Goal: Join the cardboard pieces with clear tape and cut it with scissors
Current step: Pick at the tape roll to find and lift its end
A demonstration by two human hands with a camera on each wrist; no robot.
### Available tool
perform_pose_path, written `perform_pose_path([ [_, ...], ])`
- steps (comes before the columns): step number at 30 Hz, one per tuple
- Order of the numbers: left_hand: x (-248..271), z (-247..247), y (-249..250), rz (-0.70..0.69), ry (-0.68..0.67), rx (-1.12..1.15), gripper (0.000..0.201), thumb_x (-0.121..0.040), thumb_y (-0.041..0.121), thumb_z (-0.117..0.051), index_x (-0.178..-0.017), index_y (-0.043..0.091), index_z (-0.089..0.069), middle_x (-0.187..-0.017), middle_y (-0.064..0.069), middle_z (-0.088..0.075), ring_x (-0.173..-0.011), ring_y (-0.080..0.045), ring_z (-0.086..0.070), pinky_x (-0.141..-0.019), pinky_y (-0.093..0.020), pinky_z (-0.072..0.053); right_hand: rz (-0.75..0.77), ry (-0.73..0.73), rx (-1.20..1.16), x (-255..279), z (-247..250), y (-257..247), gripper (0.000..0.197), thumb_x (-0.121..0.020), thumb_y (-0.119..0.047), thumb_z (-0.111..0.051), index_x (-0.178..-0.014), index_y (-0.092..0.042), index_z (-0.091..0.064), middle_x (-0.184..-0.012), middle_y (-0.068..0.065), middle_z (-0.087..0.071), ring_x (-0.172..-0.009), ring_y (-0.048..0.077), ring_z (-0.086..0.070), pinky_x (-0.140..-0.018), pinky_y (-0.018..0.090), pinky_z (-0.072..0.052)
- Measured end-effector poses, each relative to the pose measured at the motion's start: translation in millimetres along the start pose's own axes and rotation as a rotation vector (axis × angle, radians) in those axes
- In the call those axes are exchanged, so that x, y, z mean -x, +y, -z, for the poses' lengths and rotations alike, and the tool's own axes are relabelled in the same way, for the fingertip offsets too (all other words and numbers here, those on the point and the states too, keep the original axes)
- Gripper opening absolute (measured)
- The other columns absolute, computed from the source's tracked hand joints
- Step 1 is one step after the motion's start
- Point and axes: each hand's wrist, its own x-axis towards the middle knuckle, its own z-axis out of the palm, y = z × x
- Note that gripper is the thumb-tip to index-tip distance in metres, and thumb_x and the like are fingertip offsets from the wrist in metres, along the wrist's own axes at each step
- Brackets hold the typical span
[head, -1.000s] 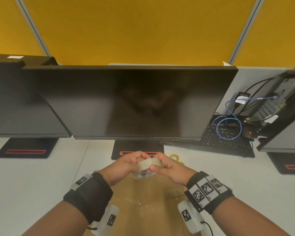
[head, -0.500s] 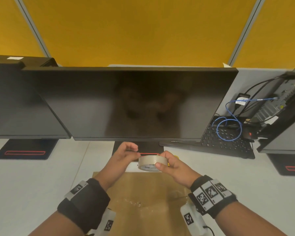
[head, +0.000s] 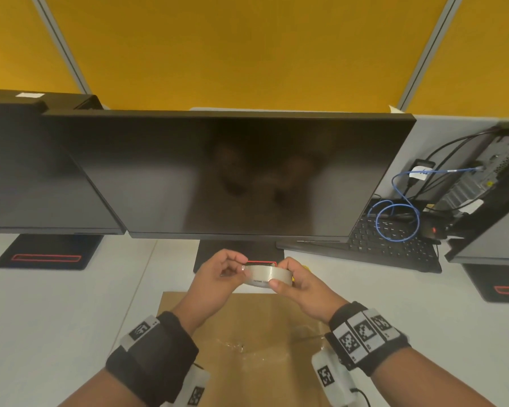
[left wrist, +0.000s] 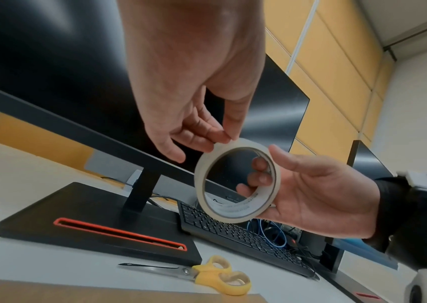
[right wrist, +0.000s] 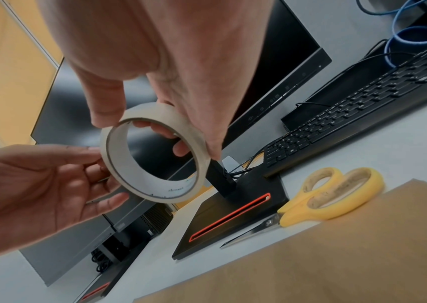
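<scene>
A roll of clear tape (head: 262,274) is held in the air above the far edge of the brown cardboard (head: 247,327). My right hand (head: 276,282) grips it, thumb on the outer rim and fingers through the core (left wrist: 259,178). My left hand (head: 241,270) pinches the roll's left rim with thumb and fingertips (left wrist: 220,137). In the right wrist view the tape roll (right wrist: 155,190) sits between both hands. Yellow-handled scissors (left wrist: 214,272) lie closed on the desk just past the cardboard (right wrist: 310,256), under the roll. Whether a tape end is lifted is unclear.
A large dark monitor (head: 227,171) stands right behind the hands, its black base with a red slot (left wrist: 119,233) beside the scissors. A black keyboard (head: 394,245) and blue cable lie to the right. More monitors flank both sides on the white desk (head: 56,318).
Both hands carried the roll slightly away from me toward the monitor and turned it flatter. The left fingers shifted to the roll's left rim.
</scene>
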Motion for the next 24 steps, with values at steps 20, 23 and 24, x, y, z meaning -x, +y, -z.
perform_pose_path([
  [20,0.2,23.0,-1.9,-0.172,-0.36,-0.295,0.051,-0.083,0.029,-0.071,-0.12,0.052,-0.044,-0.117,0.045,-0.047,-0.111,0.025,-0.04,-0.088,-0.002,-0.033,0.022,-0.093,-0.632,10.9,12.2,-4.0,0.012,-0.077,-0.01,-0.056,-0.087,-0.009,-0.05,-0.083,-0.001,-0.057,-0.082,0.013,-0.056,-0.074,0.024,-0.041],
  [23,-0.3,18.0,-3.6,-0.19,-0.318,-0.254,0.026,-0.083,0.026,-0.071,-0.104,0.037,-0.061,-0.107,0.037,-0.059,-0.104,0.016,-0.051,-0.083,-0.005,-0.039,-0.008,-0.055,-0.587,11.3,12.4,-2.2,0.017,-0.076,-0.017,-0.062,-0.089,-0.011,-0.055,-0.088,0.0,-0.058,-0.087,0.015,-0.056,-0.08,0.025,-0.042],
  [24,-0.2,16.6,-5.3,-0.191,-0.306,-0.245,0.023,-0.082,0.026,-0.072,-0.101,0.034,-0.063,-0.106,0.033,-0.06,-0.103,0.014,-0.053,-0.084,-0.007,-0.039,-0.015,-0.023,-0.538,10.8,12.2,-1.2,0.02,-0.075,-0.023,-0.065,-0.092,-0.015,-0.058,-0.091,-0.001,-0.059,-0.091,0.016,-0.056,-0.083,0.026,-0.042],
])
